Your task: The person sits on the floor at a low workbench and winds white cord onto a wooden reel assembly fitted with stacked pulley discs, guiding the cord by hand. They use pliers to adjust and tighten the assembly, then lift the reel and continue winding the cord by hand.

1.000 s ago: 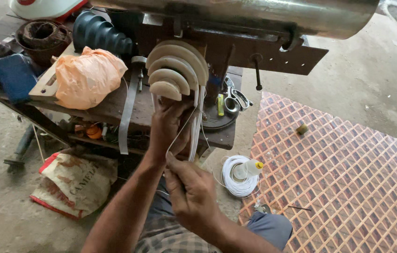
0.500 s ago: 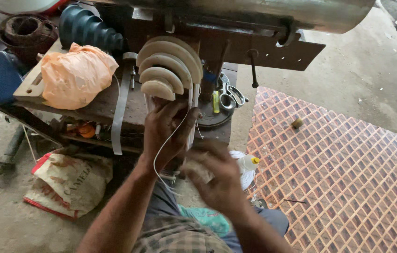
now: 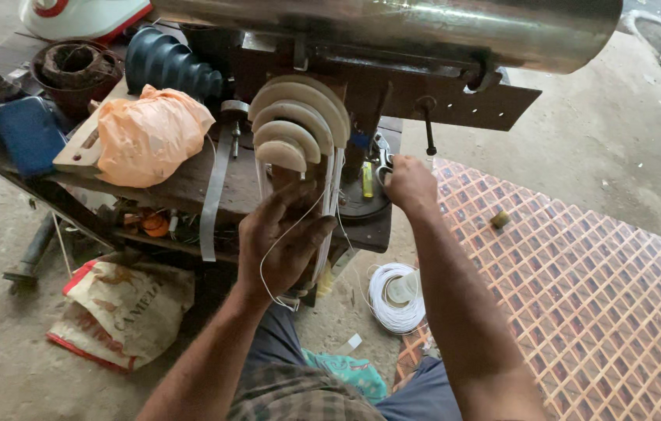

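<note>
A stepped cream winding former hangs on the front of a wooden bench, with white wire running down from it. My left hand presses against the wire just below the former and pinches a thin strand that loops under my wrist. My right hand has reached to the bench's right end, where its fingers curl on a pair of scissors. A coil of white wire lies on the floor between my knees and the bench.
A big steel cylinder overhangs the bench. An orange plastic bag, a dark blue ribbed boot and a blue box sit on the left. A printed sack lies below; a patterned tile mat lies to the right.
My right hand has left the wire by my left hand and moved up and right to the scissors on the bench. My left hand stays at the former.
</note>
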Motion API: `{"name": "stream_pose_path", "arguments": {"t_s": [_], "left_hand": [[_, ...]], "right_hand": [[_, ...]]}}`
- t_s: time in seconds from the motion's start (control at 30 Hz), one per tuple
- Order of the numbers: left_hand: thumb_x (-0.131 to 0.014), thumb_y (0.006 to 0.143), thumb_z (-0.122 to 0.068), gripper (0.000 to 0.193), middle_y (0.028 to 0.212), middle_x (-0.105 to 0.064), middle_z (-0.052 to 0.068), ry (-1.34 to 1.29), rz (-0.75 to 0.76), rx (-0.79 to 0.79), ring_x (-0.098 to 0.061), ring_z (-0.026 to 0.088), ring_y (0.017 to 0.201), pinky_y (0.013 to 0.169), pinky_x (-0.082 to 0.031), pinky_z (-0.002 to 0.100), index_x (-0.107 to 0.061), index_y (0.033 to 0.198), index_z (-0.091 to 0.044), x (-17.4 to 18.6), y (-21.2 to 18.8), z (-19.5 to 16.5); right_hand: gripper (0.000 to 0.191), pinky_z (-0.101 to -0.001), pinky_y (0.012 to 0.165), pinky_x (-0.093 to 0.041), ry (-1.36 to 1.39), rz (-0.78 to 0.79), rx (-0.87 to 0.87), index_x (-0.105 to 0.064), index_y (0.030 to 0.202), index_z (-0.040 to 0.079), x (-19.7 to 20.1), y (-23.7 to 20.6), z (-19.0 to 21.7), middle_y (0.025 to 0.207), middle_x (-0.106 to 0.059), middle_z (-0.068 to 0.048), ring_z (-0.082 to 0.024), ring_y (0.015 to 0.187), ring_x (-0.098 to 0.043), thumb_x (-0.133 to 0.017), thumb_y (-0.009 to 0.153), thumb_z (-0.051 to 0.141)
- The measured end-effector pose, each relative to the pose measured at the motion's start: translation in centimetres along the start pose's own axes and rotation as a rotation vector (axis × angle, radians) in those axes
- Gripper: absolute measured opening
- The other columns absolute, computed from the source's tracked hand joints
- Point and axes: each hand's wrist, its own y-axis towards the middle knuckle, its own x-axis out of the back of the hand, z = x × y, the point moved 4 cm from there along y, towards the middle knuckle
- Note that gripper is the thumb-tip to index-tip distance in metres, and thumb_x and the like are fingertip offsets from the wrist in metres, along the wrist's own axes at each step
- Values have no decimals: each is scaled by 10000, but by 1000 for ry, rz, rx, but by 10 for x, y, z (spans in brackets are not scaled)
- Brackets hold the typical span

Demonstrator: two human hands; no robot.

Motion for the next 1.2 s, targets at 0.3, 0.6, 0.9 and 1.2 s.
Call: {"name": "stream_pose_path", "arguments": {"t_s": [0.3, 0.6, 0.9, 1.2], "left_hand": [[-783, 932, -70, 144, 999, -750, 108, 120, -111, -132, -756, 157, 857, 761, -601, 290, -726, 1045, -1, 8, 0, -4], [-800, 908, -62, 145, 1004, -739, 102, 29, -70, -144, -749, 172, 884, 780, -600, 296, -712, 1010, -8, 7, 13, 0], [-781, 914, -43, 113, 914, -737, 100, 153, -114, -173, -724, 160, 791, 713, -566, 288, -699, 983, -8, 20, 7, -8], [-719, 985, -34, 126, 935, -762, 108, 3, -98, -89, -743, 132, 871, 767, -581, 258, -601, 991, 7, 13, 3, 14]], "right_hand": [[424, -300, 437, -408, 1054, 187, -243, -693, 897, -68, -1, -73, -58, 630, -592, -61, -133, 487, -529, -749, 932, 351], [936, -323, 707, -497, 1507, 482, 196, -626, 1085, -8, -8, -289, -3, 906, -628, -57, -145, 807, -606, -556, 778, 873], [937, -285, 624, -450, 1147, 804, 310, -669, 918, 9, 37, -235, 3, 764, -602, -8, -119, 720, -572, -667, 679, 915], [703, -265, 572, -467, 1282, 733, 316, -634, 882, 5, 38, -211, 20, 741, -571, 2, -91, 664, -566, -803, 780, 680]]}}
